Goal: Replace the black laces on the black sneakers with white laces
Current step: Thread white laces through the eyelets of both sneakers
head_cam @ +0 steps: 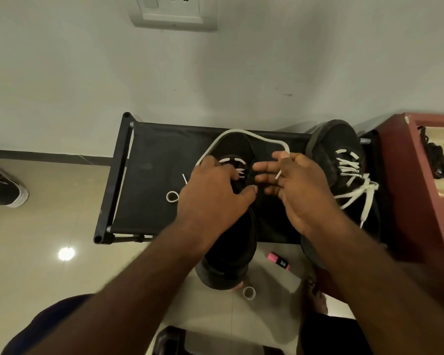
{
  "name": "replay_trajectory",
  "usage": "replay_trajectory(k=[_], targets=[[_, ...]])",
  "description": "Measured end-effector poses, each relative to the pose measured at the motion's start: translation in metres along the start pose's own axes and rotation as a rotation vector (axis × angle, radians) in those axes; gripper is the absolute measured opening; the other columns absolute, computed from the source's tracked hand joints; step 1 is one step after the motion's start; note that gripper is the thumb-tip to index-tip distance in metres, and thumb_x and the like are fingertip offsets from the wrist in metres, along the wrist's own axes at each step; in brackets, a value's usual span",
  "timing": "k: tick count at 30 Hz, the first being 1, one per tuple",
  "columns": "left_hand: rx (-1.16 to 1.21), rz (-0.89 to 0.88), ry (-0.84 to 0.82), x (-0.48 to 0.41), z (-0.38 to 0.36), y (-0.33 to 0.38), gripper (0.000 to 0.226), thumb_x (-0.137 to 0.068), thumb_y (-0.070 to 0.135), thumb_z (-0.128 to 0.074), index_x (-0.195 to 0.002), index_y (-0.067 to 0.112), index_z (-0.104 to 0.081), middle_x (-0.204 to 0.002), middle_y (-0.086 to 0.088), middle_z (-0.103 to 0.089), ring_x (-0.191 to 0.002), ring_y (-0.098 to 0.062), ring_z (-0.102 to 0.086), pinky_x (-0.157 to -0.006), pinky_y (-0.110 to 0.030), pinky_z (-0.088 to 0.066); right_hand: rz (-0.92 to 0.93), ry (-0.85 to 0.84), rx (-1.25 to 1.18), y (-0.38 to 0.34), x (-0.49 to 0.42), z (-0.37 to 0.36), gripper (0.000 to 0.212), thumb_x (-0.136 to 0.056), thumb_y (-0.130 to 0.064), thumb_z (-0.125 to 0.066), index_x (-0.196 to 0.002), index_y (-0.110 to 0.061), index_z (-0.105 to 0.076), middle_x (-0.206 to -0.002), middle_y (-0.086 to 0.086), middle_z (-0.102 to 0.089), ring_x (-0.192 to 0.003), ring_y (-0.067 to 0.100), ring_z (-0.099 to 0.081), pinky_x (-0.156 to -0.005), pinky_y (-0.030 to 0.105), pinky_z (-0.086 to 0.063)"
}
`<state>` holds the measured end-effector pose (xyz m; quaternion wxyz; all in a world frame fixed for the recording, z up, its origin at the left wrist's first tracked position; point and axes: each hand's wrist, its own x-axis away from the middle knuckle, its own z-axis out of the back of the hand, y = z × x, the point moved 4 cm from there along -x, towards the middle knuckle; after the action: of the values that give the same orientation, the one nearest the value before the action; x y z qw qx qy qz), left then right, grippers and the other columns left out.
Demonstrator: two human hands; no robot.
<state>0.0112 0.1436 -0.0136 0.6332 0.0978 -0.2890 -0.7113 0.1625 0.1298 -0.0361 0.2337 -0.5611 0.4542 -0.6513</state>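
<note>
The right hand [301, 187] pinches the free end of the white lace [241, 130]. Its stiff tip pokes out between the fingers, which are bent towards the eyelets, so the end looks ready to be fed through the next hole. From this grip the lace rises past the fingertips, arcs over the toe of the middle sneaker [231, 247] and comes back down under the left hand [215, 193]. That wide slack loop probably keeps the cord from twisting while it is threaded.

The left hand curls over the sneaker's throat, fingers down on the eyelet rows and thumb stretched towards the right hand. It seems to steady the shoe and hold the flaps apart; whether it also traps the lace is hidden. Only the first few white crossings show in front of its fingers, so this shoe is early in its lacing.

Just outside the right hand stands the laced sneaker [336, 147], white-laced and tied in a bow, evidently finished and set aside. Both shoes rest on the shoe rack [159, 175] beneath the hands. Further out to the right, the black laces [437, 160] lie bundled on a cabinet [415, 201], out of the way.
</note>
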Motion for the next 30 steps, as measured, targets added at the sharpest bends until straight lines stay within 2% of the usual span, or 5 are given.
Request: replay_trajectory(k=[5,10,19,25,30], targets=[[-0.049,0.008,-0.05,0.0,-0.006,0.005,0.039,-0.093,0.041,-0.057,-0.126,0.021,-0.061,-0.135,0.0,-0.043,-0.123,-0.016,-0.041,-0.095,-0.031,-0.039,0.051,0.065,0.176,0.003,0.002,0.003,0.029,-0.101,-0.039,-0.053,-0.092,-0.018,-0.071,-0.074,-0.003,-0.067,-0.064,0.007,-0.057,-0.059,0.024,-0.044],[0.055,0.075,-0.091,0.0,-0.011,0.003,0.038,-0.092,0.035,-0.06,-0.129,0.025,-0.06,-0.145,0.003,-0.037,-0.134,-0.017,-0.028,-0.107,-0.039,-0.031,0.052,0.052,0.125,0.01,0.002,0.001,0.022,-0.096,-0.029,-0.064,-0.093,-0.011,-0.075,-0.062,-0.003,-0.052,-0.053,0.007,-0.04,-0.046,0.02,-0.035],[0.13,0.094,-0.1,-0.001,-0.013,0.0,0.027,-0.091,0.03,-0.062,-0.116,0.029,-0.069,-0.148,0.004,-0.038,-0.137,-0.018,-0.027,-0.109,-0.039,-0.027,0.027,0.001,-0.017,0.015,-0.006,-0.003,0.016,-0.098,0.001,-0.056,-0.099,-0.008,-0.068,-0.093,0.012,-0.071,-0.076,0.014,-0.072,-0.07,0.021,-0.058],[0.116,0.094,-0.044,0.003,-0.011,-0.002,0.033,-0.091,0.032,-0.062,-0.122,0.023,-0.064,-0.146,0.003,-0.036,-0.134,-0.015,-0.03,-0.106,-0.029,-0.03,0.078,0.048,0.033,0.013,-0.008,-0.003,0.013,-0.093,0.0,-0.064,-0.101,-0.009,-0.068,-0.08,0.006,-0.071,-0.068,0.012,-0.069,-0.065,0.024,-0.06],[0.072,0.092,-0.063,0.004,-0.013,0.001,0.036,-0.093,0.032,-0.058,-0.127,0.024,-0.062,-0.151,0.002,-0.032,-0.136,-0.018,-0.027,-0.109,-0.036,-0.031,0.081,0.076,0.063,0.019,-0.011,-0.005,0.006,-0.088,-0.005,-0.073,-0.09,-0.007,-0.067,-0.076,0.007,-0.072,-0.066,0.012,-0.068,-0.06,0.024,-0.056]])
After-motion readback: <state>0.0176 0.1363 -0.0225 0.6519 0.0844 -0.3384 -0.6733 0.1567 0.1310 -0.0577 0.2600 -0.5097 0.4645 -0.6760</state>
